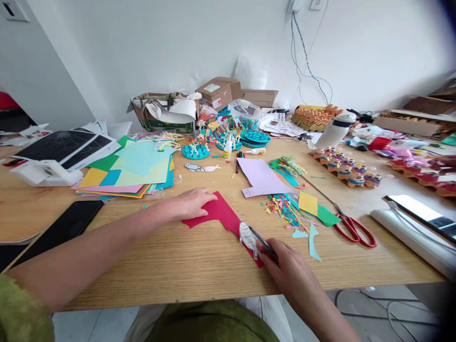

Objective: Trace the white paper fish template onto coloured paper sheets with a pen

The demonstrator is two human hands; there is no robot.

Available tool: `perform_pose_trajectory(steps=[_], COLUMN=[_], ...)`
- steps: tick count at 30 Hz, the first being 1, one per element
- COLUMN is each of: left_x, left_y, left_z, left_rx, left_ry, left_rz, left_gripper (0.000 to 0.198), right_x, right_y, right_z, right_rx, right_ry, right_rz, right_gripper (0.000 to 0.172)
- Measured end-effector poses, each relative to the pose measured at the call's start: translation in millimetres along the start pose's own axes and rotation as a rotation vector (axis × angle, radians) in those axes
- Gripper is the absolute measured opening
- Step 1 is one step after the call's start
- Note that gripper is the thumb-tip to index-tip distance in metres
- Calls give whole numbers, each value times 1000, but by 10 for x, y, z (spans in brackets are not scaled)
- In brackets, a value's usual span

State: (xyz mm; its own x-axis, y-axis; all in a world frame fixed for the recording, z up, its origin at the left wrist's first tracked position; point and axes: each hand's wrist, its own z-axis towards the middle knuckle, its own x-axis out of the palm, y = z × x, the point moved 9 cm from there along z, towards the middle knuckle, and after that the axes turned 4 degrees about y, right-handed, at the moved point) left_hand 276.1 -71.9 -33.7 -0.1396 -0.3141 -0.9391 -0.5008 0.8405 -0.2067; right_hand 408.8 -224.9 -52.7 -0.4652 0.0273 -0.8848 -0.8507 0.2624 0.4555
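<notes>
A sheet of red paper [221, 209] with cut-out edges lies on the wooden table in front of me. My left hand [194, 203] rests on its left part, fingers laid out and pressing it down. On the right end of the red paper sits a white paper fish cutout [248, 237] with drawn scales. My right hand [285, 263] grips a dark pen [263, 242], its tip at the upper edge of the fish. Two more paper fish [202, 167] lie farther back.
Stacked coloured paper [142, 166] and a black phone [76, 216] are at left. Lilac paper [261, 175], paper scraps [288, 209] and red-handled scissors [354, 230] lie right. A glue bottle [227, 149] stands behind. The table's front edge [178, 300] is close to me.
</notes>
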Motion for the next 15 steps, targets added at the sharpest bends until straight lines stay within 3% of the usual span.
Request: perform_pose_trajectory(steps=[6, 9, 12, 15], left_x=[12, -16, 20, 51], left_y=[-117, -269, -471, -577], left_z=[16, 19, 14, 37], left_rx=[40, 166, 332, 408], left_ry=[-20, -79, -77, -77], left_rz=[30, 22, -36, -47], left_gripper=[44, 42, 42, 41], right_x=[-7, -3, 3, -21], right_y=[6, 19, 27, 28], right_z=[-21, -35, -54, -74], right_rx=[6, -22, -43, -47], right_ry=[-16, -33, -41, -64], right_rz=[8, 20, 32, 43], right_gripper=[11, 12, 12, 11])
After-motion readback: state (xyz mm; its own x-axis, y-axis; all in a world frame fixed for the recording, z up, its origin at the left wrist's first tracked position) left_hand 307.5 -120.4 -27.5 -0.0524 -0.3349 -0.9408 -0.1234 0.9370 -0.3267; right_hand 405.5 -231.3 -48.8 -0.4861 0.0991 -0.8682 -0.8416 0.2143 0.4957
